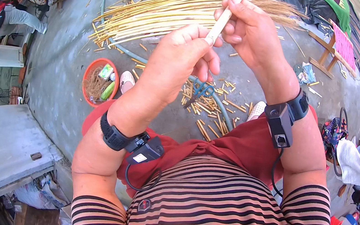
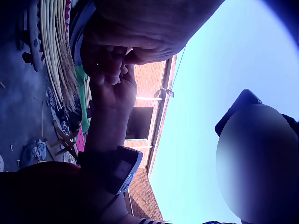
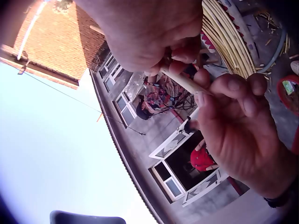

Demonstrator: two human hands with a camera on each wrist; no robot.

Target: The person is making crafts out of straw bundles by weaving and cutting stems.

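Both hands are raised in front of the body at a pale, narrow stick [image 1: 221,22], which slants up and away in the head view. My left hand [image 1: 181,50] pinches its near end between thumb and forefinger. Further up, the thumb and curled fingers of my right hand [image 1: 255,33] grip the same stick. Between the two hands, the right wrist view shows a short bare length of the pale stick [image 3: 184,84]. In the left wrist view the right hand [image 2: 114,88] appears beyond the left, and the stick is mostly hidden.
Long yellow stalks [image 1: 156,21] with brushy ends lie on the concrete ahead. Cut stalk pieces and blue-handled scissors [image 1: 201,90] are between the feet, near a hose [image 1: 133,54]. An orange basin [image 1: 88,74] stands left, a wooden stand [image 1: 323,59] right. Two people are at far left.
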